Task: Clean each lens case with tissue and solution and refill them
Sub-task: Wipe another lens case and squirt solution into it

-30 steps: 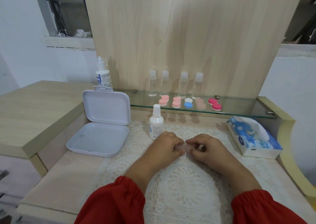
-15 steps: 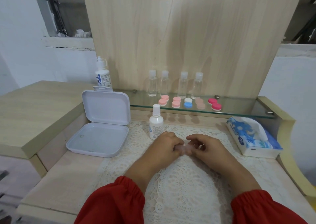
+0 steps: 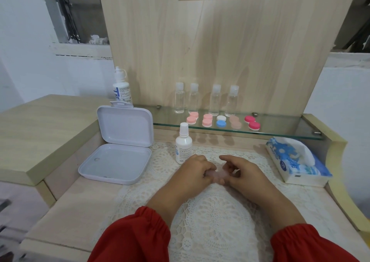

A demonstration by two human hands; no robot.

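over the lace mat (image 3: 210,221), both hands close on one pale lens case (image 3: 215,174).
the left hand (image 3: 195,173) and right hand (image 3: 243,171) pinch it with curled fingers; a loosened cap could slip and roll off, or a jerk could topple the solution bottle (image 3: 183,143) just beside the left knuckles.

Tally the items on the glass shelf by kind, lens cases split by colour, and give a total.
Clear bottles: 4
Light pink lens cases: 2
White and blue lens case: 1
Beige lens case: 1
Dark pink lens case: 1
Total: 9
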